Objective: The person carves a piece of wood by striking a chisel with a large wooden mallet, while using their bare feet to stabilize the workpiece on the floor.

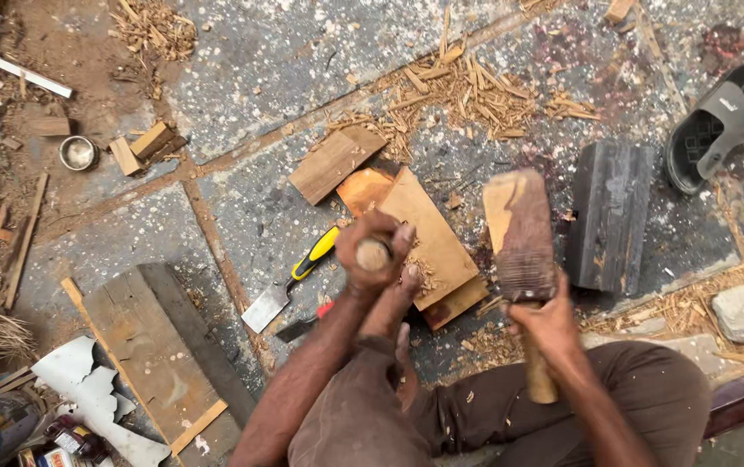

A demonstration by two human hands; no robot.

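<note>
Two hands are busy: I see my left hand (372,255) wrapped around a chisel handle (373,254), standing it upright on the board (428,233) lying on the floor (259,52). My right hand (549,324) grips the wooden mallet (521,233), raised just beside it, forearm angled inward.

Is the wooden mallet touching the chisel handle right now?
Apart. The head view shows the mallet raised to the side of the chisel handle, with bare board between them.
</note>
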